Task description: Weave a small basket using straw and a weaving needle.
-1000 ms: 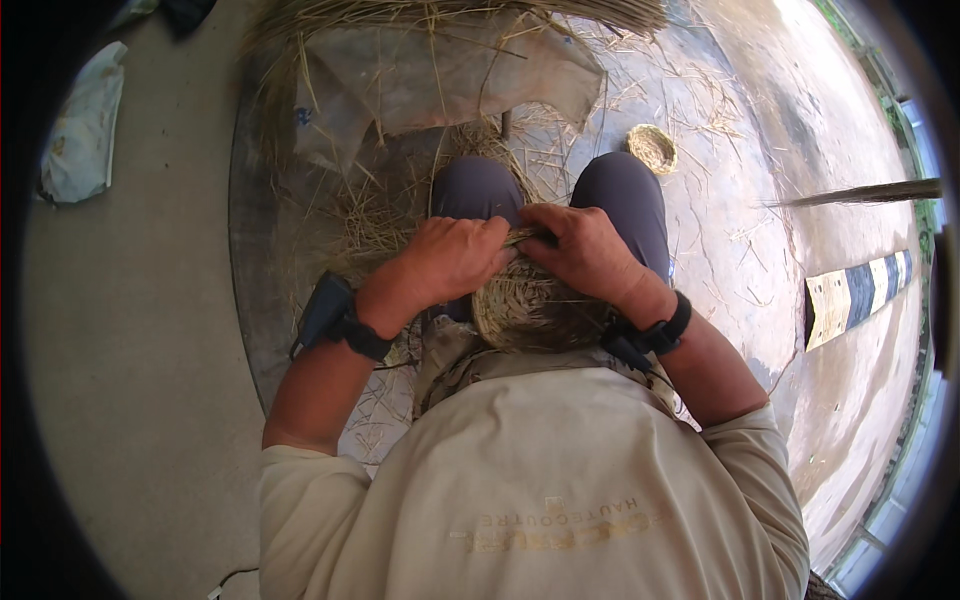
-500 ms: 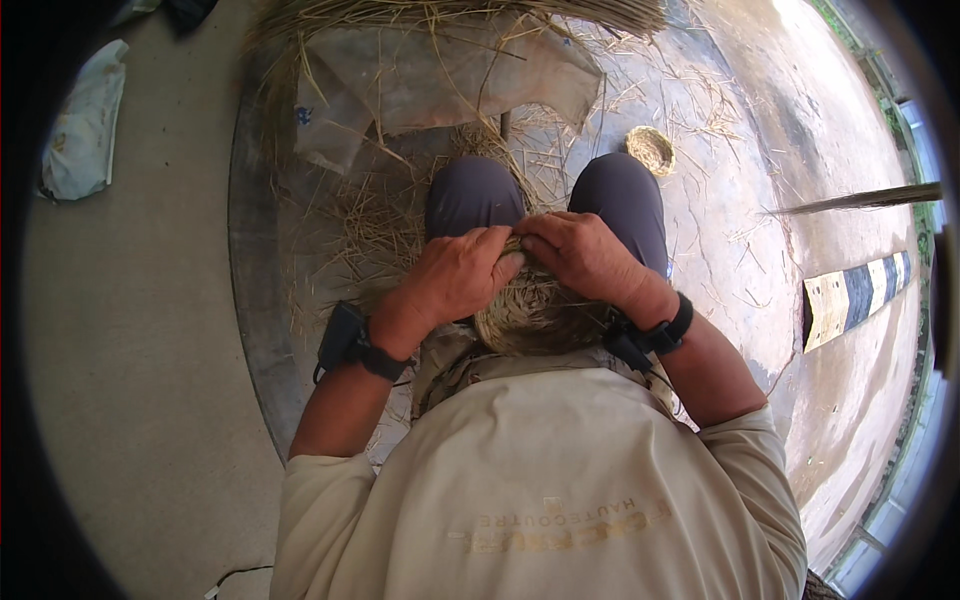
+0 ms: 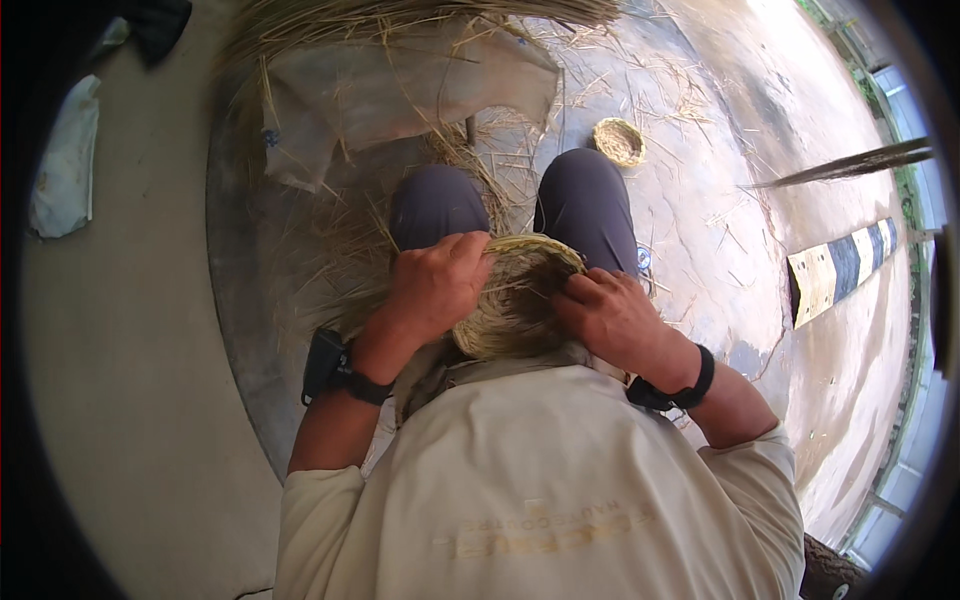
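A round woven straw basket [image 3: 512,285] rests in my lap, its hollow inside facing up and a raised rim curving at the far side. My left hand [image 3: 440,285] is closed on the basket's left rim, with loose straw ends sticking out to the left of it. On the opposite side, my right hand [image 3: 615,318] grips the right rim, fingers bent and fingertips at the inner wall. Both wrists wear dark straps with small devices. The fingertips are partly hidden by the backs of the hands.
Beyond my knees a greyish sheet [image 3: 400,95] lies under a long bundle of straw [image 3: 420,14]. A smaller straw basket [image 3: 619,142] stands past my right knee. Loose stalks litter the floor. At right are a striped block [image 3: 845,270] and a brush-like bundle [image 3: 850,164]; a white bag [image 3: 65,165] lies far left.
My hands were together at the basket's far rim. Now they are apart on its left and right sides, and more of the inside shows. The view has shifted slightly.
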`<action>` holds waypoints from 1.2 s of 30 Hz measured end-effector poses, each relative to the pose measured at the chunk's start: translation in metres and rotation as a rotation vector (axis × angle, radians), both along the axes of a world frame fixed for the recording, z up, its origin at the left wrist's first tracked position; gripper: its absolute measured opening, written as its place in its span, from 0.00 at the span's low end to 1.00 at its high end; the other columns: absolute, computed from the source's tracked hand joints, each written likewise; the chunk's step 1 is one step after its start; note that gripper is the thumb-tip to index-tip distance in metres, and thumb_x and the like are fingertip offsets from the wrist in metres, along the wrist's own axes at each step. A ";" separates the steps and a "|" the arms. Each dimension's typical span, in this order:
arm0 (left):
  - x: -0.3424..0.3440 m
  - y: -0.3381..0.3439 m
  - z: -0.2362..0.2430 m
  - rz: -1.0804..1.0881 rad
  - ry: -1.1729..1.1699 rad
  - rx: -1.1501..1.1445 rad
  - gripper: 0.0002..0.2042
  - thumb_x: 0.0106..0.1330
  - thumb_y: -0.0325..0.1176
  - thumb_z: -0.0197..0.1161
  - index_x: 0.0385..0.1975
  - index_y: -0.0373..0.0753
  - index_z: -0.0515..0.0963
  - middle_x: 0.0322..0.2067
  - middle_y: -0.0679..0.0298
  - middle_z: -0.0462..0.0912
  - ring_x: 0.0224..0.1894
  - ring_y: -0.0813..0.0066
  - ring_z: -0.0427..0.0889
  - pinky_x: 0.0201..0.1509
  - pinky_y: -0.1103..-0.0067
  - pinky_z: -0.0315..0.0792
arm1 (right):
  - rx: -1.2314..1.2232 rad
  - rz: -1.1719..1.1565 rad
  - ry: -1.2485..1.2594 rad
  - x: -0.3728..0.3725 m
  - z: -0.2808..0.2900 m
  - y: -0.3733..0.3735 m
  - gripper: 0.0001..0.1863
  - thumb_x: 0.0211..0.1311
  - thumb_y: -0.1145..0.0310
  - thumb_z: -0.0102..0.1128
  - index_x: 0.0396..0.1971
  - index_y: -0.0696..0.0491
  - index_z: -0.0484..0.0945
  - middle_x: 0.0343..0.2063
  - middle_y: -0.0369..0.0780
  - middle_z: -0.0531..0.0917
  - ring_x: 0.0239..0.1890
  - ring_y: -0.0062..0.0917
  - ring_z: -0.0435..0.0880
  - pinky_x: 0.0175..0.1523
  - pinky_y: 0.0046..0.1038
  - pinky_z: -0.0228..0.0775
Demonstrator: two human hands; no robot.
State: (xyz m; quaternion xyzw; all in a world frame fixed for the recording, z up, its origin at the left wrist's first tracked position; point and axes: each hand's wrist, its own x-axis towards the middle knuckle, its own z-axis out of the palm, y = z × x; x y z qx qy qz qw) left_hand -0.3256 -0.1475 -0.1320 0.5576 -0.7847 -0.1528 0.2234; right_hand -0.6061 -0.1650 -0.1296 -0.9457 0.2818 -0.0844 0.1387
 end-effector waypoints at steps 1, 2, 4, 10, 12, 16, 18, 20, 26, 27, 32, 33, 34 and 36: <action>-0.002 0.000 0.000 0.002 0.003 0.003 0.11 0.71 0.33 0.64 0.49 0.38 0.79 0.40 0.52 0.87 0.40 0.49 0.88 0.40 0.59 0.82 | -0.023 0.009 -0.005 -0.002 -0.002 0.000 0.03 0.55 0.68 0.63 0.31 0.47 0.81 0.32 0.36 0.77 0.39 0.32 0.83 0.43 0.35 0.76; -0.002 0.001 0.001 0.006 0.002 0.006 0.11 0.71 0.33 0.63 0.49 0.38 0.79 0.41 0.51 0.87 0.40 0.49 0.88 0.40 0.59 0.82 | -0.046 0.020 -0.013 -0.003 -0.003 0.000 0.04 0.55 0.68 0.63 0.31 0.47 0.81 0.32 0.36 0.77 0.39 0.32 0.83 0.42 0.35 0.75; -0.001 0.002 0.001 0.017 -0.007 0.004 0.11 0.71 0.32 0.64 0.49 0.37 0.79 0.41 0.51 0.87 0.40 0.48 0.87 0.40 0.59 0.82 | -0.060 0.036 -0.026 -0.006 -0.002 -0.002 0.04 0.55 0.68 0.62 0.31 0.47 0.81 0.33 0.36 0.77 0.39 0.32 0.83 0.42 0.35 0.76; -0.003 0.004 -0.002 0.031 -0.033 -0.008 0.12 0.70 0.32 0.64 0.50 0.37 0.78 0.40 0.50 0.87 0.39 0.46 0.87 0.40 0.59 0.82 | 0.061 -0.030 -0.037 -0.006 -0.008 0.011 0.07 0.57 0.71 0.61 0.36 0.52 0.78 0.34 0.40 0.77 0.38 0.37 0.85 0.40 0.38 0.79; -0.005 0.004 0.000 0.027 -0.040 -0.013 0.12 0.71 0.33 0.64 0.51 0.37 0.77 0.40 0.50 0.87 0.39 0.46 0.87 0.40 0.59 0.82 | 0.123 -0.067 -0.019 -0.005 -0.008 0.014 0.08 0.58 0.72 0.60 0.38 0.53 0.77 0.35 0.42 0.77 0.37 0.39 0.85 0.39 0.39 0.80; -0.006 0.004 0.004 0.026 -0.038 -0.022 0.13 0.71 0.33 0.64 0.51 0.37 0.76 0.39 0.50 0.87 0.39 0.45 0.87 0.40 0.59 0.82 | 0.177 -0.150 -0.030 -0.005 0.008 0.016 0.07 0.60 0.73 0.60 0.38 0.54 0.77 0.33 0.44 0.78 0.36 0.41 0.86 0.37 0.41 0.80; -0.005 0.005 0.003 0.039 -0.029 -0.018 0.12 0.71 0.33 0.64 0.51 0.37 0.76 0.40 0.51 0.87 0.39 0.45 0.87 0.40 0.59 0.82 | 0.149 -0.175 -0.064 -0.013 0.013 0.016 0.06 0.61 0.73 0.60 0.38 0.55 0.76 0.32 0.44 0.79 0.36 0.42 0.86 0.38 0.42 0.79; -0.005 0.005 0.002 0.051 -0.024 0.007 0.12 0.71 0.32 0.64 0.51 0.37 0.76 0.41 0.50 0.87 0.40 0.45 0.87 0.41 0.59 0.82 | 0.293 -0.247 -0.108 -0.027 0.023 0.013 0.06 0.63 0.75 0.60 0.39 0.56 0.76 0.32 0.44 0.81 0.36 0.43 0.85 0.39 0.41 0.79; -0.004 0.007 0.000 0.067 0.058 -0.075 0.13 0.69 0.29 0.64 0.51 0.36 0.76 0.46 0.50 0.85 0.43 0.45 0.87 0.44 0.58 0.82 | 0.473 -0.583 -0.382 -0.091 0.047 -0.015 0.07 0.65 0.83 0.61 0.41 0.58 0.79 0.43 0.44 0.85 0.37 0.34 0.86 0.43 0.32 0.77; -0.003 0.006 0.001 0.049 0.059 -0.084 0.12 0.69 0.29 0.64 0.50 0.36 0.76 0.46 0.51 0.84 0.43 0.45 0.87 0.44 0.58 0.82 | 0.358 -0.642 -0.395 -0.099 0.052 -0.021 0.06 0.65 0.83 0.62 0.40 0.58 0.79 0.44 0.44 0.85 0.40 0.32 0.85 0.46 0.31 0.76; -0.002 0.006 0.007 -0.010 0.016 -0.056 0.12 0.68 0.29 0.66 0.48 0.36 0.75 0.44 0.53 0.83 0.41 0.45 0.86 0.41 0.59 0.81 | 0.062 -0.738 -0.590 -0.169 0.055 -0.042 0.05 0.68 0.82 0.61 0.41 0.59 0.80 0.53 0.41 0.85 0.53 0.22 0.81 0.61 0.25 0.71; -0.002 0.008 0.008 -0.013 0.011 -0.066 0.12 0.68 0.29 0.66 0.48 0.36 0.75 0.43 0.53 0.83 0.40 0.45 0.86 0.41 0.60 0.81 | 0.082 -0.804 -0.673 -0.175 0.060 -0.045 0.04 0.70 0.81 0.60 0.41 0.59 0.79 0.54 0.41 0.85 0.53 0.21 0.82 0.60 0.24 0.71; -0.001 0.009 0.010 -0.017 0.007 -0.076 0.12 0.68 0.29 0.66 0.48 0.36 0.75 0.43 0.53 0.83 0.40 0.46 0.86 0.40 0.60 0.81 | 0.102 -0.868 -0.757 -0.181 0.062 -0.048 0.03 0.72 0.80 0.59 0.42 0.59 0.79 0.54 0.41 0.85 0.52 0.20 0.82 0.58 0.22 0.71; -0.002 0.010 0.014 -0.031 0.002 -0.095 0.12 0.68 0.29 0.66 0.48 0.36 0.75 0.42 0.53 0.83 0.39 0.46 0.86 0.40 0.60 0.81 | 0.024 -0.855 -0.820 -0.192 0.070 -0.053 0.04 0.74 0.80 0.59 0.44 0.60 0.79 0.53 0.40 0.85 0.49 0.19 0.82 0.57 0.20 0.73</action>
